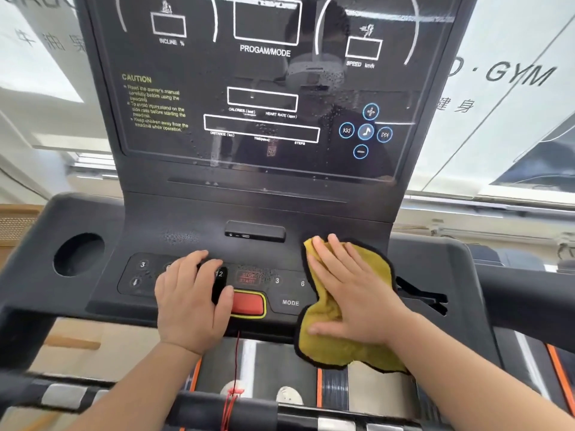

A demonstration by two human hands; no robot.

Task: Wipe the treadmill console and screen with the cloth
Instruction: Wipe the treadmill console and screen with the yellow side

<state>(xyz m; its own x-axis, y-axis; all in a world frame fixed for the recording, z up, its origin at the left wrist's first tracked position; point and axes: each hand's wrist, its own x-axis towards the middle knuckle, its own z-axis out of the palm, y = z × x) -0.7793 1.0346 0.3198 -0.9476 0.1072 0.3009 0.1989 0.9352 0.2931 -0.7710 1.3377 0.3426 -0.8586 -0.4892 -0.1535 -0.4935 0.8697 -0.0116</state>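
My right hand (pixel 351 293) presses the yellow cloth (pixel 373 269) flat on the treadmill console (pixel 186 219), just right of the red stop button (pixel 247 303). Its fingers are straight and spread, and the thumb is splayed toward the near edge. The cloth lies just right of the MODE key (pixel 290 302), and its lower corner hangs off the console's near edge. My left hand (pixel 189 306) rests palm-down just left of the red button, fingers close together and lightly bent over the number keys, thumb touching the button's left end. It holds nothing. Well above the button, the dark screen (pixel 264 88) carries fine speckles that look like spray droplets, so I judge it not yet wiped.

To do this pass well, I want the whole palm bearing down evenly, working in overlapping strokes from the right side toward the red button. Pressure should be light enough that no key triggers. My bracing hand sits on keys itself, so I would move it to bare plastic further left of the button, toward the cup holder (pixel 79 255). The dangling corner belongs under my palm, clear of the red cord (pixel 238 346) below the button.
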